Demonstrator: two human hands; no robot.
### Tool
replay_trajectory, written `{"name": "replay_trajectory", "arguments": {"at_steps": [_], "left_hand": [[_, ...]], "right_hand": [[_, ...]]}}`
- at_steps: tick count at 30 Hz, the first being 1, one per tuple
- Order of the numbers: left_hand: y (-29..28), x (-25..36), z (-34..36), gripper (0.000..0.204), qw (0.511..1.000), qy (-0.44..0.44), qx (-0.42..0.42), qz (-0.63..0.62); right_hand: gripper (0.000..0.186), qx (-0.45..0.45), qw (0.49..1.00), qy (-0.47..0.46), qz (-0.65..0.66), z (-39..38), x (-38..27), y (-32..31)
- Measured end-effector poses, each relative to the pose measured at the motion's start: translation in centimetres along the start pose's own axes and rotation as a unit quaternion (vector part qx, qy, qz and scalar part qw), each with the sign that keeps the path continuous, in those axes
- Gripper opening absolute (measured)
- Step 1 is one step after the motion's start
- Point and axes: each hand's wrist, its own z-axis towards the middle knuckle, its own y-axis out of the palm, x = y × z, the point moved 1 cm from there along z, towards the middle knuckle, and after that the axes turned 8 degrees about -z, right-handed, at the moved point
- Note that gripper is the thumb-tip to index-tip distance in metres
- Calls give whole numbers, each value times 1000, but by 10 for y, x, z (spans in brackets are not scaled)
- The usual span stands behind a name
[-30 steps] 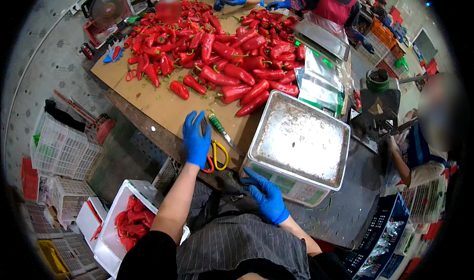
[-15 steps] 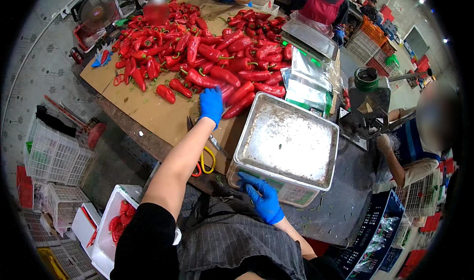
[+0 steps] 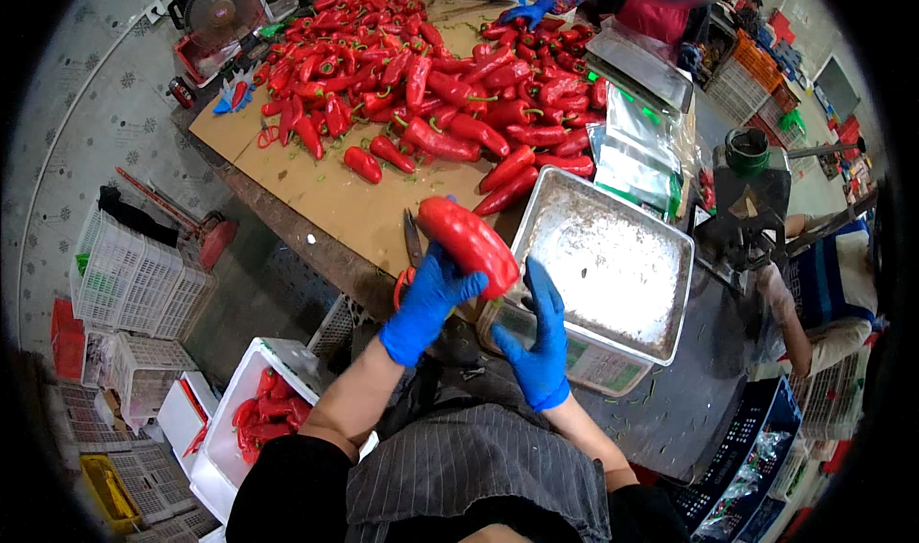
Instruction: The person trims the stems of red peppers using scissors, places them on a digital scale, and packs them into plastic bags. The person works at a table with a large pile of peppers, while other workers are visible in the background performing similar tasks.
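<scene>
Pepper (image 3: 467, 237): in the left hand (image 3: 436, 299), above the near table edge, slanted, upper end to the left, lower end toward the right hand (image 3: 536, 342). Left grip closed round its lower half, thumb on the near side. Right hand spread wide, thumb off the fingers, just beside the lower end; can't tell if it's touching. Scissors (image 3: 413, 239) just left of the pepper, partly hidden by the left hand. Metal tray (image 3: 613, 275) to the right, on top of a clear box (image 3: 613, 374). Beyond: loose pile (image 3: 445, 144) of red peppers on cardboard (image 3: 316, 189), plastic bags (image 3: 639, 150) to its right. Foam box (image 3: 218, 471) down left, more red peppers inside. Blue crate (image 3: 766, 399) down right.
</scene>
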Motion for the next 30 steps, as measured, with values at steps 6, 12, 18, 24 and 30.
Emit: {"name": "replay_trajectory", "arguments": {"at_steps": [6, 12, 18, 24, 30], "left_hand": [[29, 10, -35, 96, 997, 71, 25, 32], [37, 30, -35, 85, 989, 123, 84, 21], [28, 33, -38, 60, 986, 131, 77, 66], [3, 48, -31, 69, 995, -14, -63, -70], [-23, 60, -46, 90, 998, 32, 33, -37]], "right_hand": [[73, 10, 998, -14, 66, -1, -8, 11], [69, 41, 996, -24, 71, -15, 0, 17], [75, -88, 925, 156, 336, -24, -2, 24], [63, -260, 704, 298, 589, -35, 11, 25], [64, -256, 673, 342, 604, -19, 21, 67]]}}
